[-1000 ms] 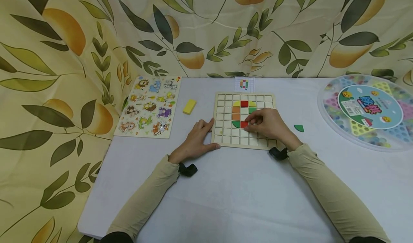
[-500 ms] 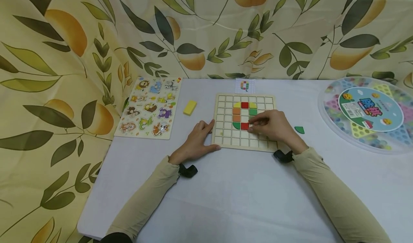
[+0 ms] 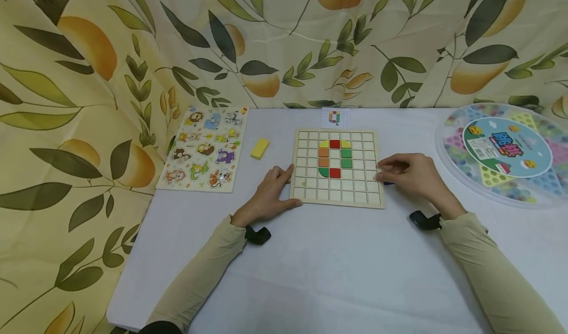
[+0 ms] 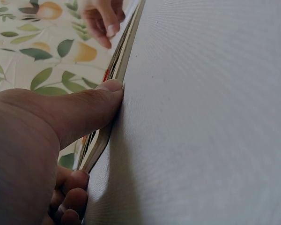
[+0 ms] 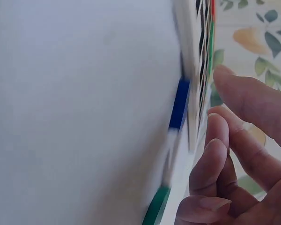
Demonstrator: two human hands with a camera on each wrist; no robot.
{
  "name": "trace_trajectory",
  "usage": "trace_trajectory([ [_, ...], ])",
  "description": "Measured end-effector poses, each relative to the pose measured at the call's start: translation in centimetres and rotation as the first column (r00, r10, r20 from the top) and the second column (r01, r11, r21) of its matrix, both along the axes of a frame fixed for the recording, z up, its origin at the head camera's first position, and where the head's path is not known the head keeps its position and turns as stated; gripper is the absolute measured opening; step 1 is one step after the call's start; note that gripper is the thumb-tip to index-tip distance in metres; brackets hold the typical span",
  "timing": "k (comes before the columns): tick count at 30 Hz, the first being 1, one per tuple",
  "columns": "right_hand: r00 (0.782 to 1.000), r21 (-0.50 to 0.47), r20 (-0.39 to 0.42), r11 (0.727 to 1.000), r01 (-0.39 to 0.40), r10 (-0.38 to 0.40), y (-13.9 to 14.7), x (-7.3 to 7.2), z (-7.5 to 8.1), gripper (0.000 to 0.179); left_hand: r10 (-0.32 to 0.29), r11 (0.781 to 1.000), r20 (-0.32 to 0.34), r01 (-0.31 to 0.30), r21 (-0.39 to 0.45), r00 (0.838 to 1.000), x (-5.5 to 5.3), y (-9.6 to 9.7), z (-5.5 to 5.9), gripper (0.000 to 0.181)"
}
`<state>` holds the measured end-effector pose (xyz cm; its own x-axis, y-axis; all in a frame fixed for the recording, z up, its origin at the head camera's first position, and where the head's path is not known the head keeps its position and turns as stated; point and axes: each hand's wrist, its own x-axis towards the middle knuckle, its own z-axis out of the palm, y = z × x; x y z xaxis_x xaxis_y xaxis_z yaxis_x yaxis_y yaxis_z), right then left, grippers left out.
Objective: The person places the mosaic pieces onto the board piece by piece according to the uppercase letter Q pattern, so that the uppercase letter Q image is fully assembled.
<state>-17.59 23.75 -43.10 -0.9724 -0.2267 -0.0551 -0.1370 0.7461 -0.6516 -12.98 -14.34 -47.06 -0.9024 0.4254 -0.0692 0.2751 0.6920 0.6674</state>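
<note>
In the head view, a pale square grid board (image 3: 337, 190) lies on the table, with yellow, red, orange and green tiles (image 3: 335, 144) forming a ring in its cells. My left hand (image 3: 270, 193) rests at the board's near left corner, its thumb along the front edge and fingers against the left side. At the right edge hovers my right hand (image 3: 410, 178), thumb and index finger apart with nothing between them. A small blue tile (image 5: 179, 103) and a green tile (image 5: 157, 206) lie on the table beside the board; the right hand hides the green one in the head view.
Behind the board sits a small pattern card (image 3: 335, 118). To the left are a yellow block (image 3: 260, 148) and an animal picture board (image 3: 204, 151). A large round plastic box (image 3: 508, 151) stands at the right, and a printed cloth (image 3: 284, 43) hangs behind.
My right hand has left the tiles and moved right, past the board's edge. Two green squares now show in the ring's right column. My left hand stays at the corner.
</note>
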Motion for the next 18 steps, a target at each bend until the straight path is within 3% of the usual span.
trace_trajectory([
  [10,0.998,0.06,-0.04,0.996,0.06,-0.058,4.0,1.3,0.1,0.037,0.004,1.0,0.011,-0.004,-0.002,1.0,-0.1,0.0,-0.2,0.102],
  [18,0.995,0.12,0.017,0.988,0.099,-0.101,5.7,2.1,-0.2,0.043,0.007,1.0,0.006,-0.007,-0.009,1.0,-0.1,0.0,-0.2,0.103],
])
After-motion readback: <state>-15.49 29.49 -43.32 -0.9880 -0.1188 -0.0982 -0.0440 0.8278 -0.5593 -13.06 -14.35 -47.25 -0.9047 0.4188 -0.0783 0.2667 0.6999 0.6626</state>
